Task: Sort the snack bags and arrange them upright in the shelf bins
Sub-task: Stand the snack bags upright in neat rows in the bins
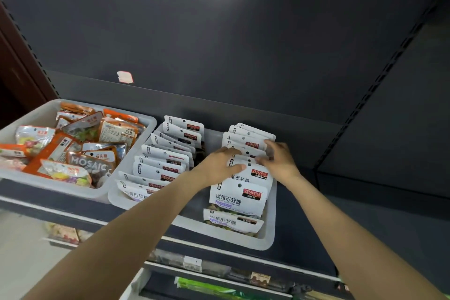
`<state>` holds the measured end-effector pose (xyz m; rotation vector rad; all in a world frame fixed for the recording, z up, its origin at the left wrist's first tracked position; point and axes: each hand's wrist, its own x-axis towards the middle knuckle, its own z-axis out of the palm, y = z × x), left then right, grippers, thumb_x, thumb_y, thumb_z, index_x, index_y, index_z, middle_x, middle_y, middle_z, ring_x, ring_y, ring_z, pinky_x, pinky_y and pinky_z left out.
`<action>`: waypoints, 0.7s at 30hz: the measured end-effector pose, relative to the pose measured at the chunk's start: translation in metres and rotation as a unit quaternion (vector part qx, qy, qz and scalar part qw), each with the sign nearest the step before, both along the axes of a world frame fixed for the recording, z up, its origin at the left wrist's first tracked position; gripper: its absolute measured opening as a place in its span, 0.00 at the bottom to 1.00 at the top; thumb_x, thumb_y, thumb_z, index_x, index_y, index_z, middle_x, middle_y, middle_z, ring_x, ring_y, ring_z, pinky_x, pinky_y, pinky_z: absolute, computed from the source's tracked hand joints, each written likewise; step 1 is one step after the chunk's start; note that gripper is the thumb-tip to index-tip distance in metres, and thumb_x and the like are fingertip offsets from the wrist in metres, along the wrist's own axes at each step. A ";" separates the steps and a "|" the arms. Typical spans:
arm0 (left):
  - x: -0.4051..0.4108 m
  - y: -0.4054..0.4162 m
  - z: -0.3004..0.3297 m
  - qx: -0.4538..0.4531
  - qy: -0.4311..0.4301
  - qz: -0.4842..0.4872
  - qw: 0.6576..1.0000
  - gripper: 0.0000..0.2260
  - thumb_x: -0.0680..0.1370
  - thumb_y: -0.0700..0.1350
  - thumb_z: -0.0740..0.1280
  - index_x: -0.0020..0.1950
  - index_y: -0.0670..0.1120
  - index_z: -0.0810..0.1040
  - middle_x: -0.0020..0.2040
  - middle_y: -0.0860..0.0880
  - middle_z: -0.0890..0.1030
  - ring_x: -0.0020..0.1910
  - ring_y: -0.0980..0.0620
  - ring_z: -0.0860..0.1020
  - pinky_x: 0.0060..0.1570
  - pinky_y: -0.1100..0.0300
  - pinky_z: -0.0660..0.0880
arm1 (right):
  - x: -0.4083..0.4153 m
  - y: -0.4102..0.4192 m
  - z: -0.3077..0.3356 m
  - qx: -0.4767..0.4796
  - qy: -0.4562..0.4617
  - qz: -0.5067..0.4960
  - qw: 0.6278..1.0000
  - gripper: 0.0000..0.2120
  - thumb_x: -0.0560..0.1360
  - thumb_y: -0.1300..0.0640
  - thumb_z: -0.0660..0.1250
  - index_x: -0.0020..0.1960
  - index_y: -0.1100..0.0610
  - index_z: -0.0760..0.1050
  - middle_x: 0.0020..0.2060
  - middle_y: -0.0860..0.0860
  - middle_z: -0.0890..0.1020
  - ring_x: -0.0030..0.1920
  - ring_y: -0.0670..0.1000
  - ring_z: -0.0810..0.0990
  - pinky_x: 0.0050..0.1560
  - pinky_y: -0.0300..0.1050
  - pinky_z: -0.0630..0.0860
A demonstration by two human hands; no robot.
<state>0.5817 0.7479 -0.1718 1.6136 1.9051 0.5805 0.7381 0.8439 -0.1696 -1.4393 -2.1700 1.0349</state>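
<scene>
A dark grey back panel (219, 19) fills the upper half of the frame, with a small pale torn sticker (125, 77) stuck on it left of centre. A slotted upright (379, 75) runs diagonally down the right side. At the far left stands a dark brown wooden edge (14, 66). Along the bottom, a lower shelf rail carries a white price tag (192, 263), a brown label (260, 279) and a green package (207, 288) beneath it

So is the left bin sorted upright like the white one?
No, the orange bags lie jumbled flat in the left bin.
</scene>
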 end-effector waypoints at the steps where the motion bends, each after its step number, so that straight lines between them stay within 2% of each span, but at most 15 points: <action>1: -0.002 -0.002 0.001 0.012 -0.019 0.007 1.000 0.20 0.79 0.51 0.64 0.71 0.50 0.67 0.67 0.48 0.72 0.62 0.49 0.74 0.58 0.57 0.74 | 0.000 0.001 0.001 -0.002 0.008 -0.007 1.000 0.26 0.73 0.58 0.71 0.69 0.53 0.67 0.64 0.54 0.68 0.62 0.53 0.73 0.58 0.45 0.72; 4: -0.007 -0.007 0.003 0.013 -0.089 0.029 0.995 0.19 0.77 0.48 0.68 0.67 0.50 0.71 0.62 0.49 0.77 0.56 0.51 0.79 0.50 0.60 0.77 | -0.003 0.004 0.002 0.005 0.024 -0.013 1.000 0.23 0.71 0.58 0.73 0.63 0.55 0.71 0.57 0.53 0.76 0.56 0.50 0.76 0.52 0.42 0.72; 6: -0.008 -0.009 0.002 0.012 -0.113 0.038 0.993 0.19 0.76 0.48 0.69 0.66 0.50 0.72 0.61 0.50 0.78 0.54 0.52 0.80 0.46 0.64 0.77 | -0.005 0.002 0.002 -0.007 0.042 -0.021 0.999 0.22 0.71 0.60 0.73 0.62 0.56 0.71 0.56 0.53 0.78 0.55 0.50 0.77 0.51 0.41 0.72; 8: -0.008 -0.010 0.002 0.016 -0.114 0.040 0.993 0.19 0.76 0.47 0.69 0.65 0.50 0.72 0.61 0.49 0.78 0.53 0.53 0.79 0.46 0.64 0.77 | -0.004 -0.001 0.002 -0.029 0.066 -0.035 0.997 0.22 0.71 0.60 0.73 0.62 0.57 0.71 0.57 0.52 0.79 0.55 0.50 0.77 0.52 0.42 0.73; 10: -0.009 -0.008 0.003 0.028 -0.091 0.045 0.994 0.21 0.75 0.48 0.70 0.66 0.51 0.71 0.65 0.48 0.74 0.58 0.51 0.76 0.52 0.60 0.76 | -0.002 0.000 0.001 -0.032 0.089 -0.056 0.994 0.22 0.72 0.58 0.72 0.63 0.58 0.70 0.58 0.52 0.77 0.56 0.50 0.76 0.54 0.43 0.72; 12: -0.012 0.000 0.003 0.041 -0.072 0.068 0.994 0.28 0.74 0.51 0.71 0.71 0.53 0.65 0.71 0.48 0.66 0.68 0.48 0.69 0.64 0.54 0.70 | 0.001 0.003 0.000 -0.032 0.130 -0.090 0.987 0.24 0.74 0.56 0.70 0.66 0.58 0.68 0.63 0.52 0.74 0.61 0.51 0.74 0.58 0.44 0.71; 14: -0.015 0.013 0.007 0.042 -0.119 0.123 0.984 0.34 0.74 0.52 0.71 0.75 0.51 0.58 0.74 0.47 0.61 0.73 0.45 0.61 0.71 0.49 0.62 | 0.002 0.008 -0.001 -0.059 0.154 -0.109 0.980 0.27 0.76 0.54 0.67 0.72 0.56 0.62 0.70 0.54 0.68 0.68 0.53 0.69 0.63 0.46 0.68; 17: -0.019 0.039 0.008 0.011 -0.230 0.203 0.952 0.35 0.77 0.49 0.67 0.78 0.50 0.51 0.77 0.45 0.57 0.75 0.43 0.59 0.71 0.48 0.58 | -0.002 0.014 -0.003 -0.122 0.157 -0.090 0.976 0.35 0.77 0.54 0.65 0.77 0.52 0.50 0.74 0.51 0.61 0.73 0.54 0.62 0.71 0.51 0.61; 19: -0.021 0.049 0.004 0.000 -0.273 0.205 0.940 0.31 0.80 0.44 0.63 0.78 0.50 0.50 0.76 0.45 0.60 0.74 0.44 0.60 0.71 0.50 0.58 | -0.006 0.018 -0.007 -0.117 0.159 -0.074 0.977 0.37 0.76 0.59 0.67 0.77 0.52 0.49 0.72 0.52 0.66 0.71 0.53 0.66 0.71 0.52 0.64; 21: -0.023 0.055 -0.003 -0.008 -0.309 0.189 0.932 0.26 0.80 0.41 0.61 0.77 0.49 0.57 0.72 0.45 0.67 0.72 0.43 0.65 0.71 0.50 0.61 | -0.009 0.021 -0.007 -0.077 0.136 -0.082 0.984 0.33 0.73 0.63 0.70 0.74 0.56 0.59 0.65 0.53 0.74 0.64 0.52 0.73 0.62 0.46 0.71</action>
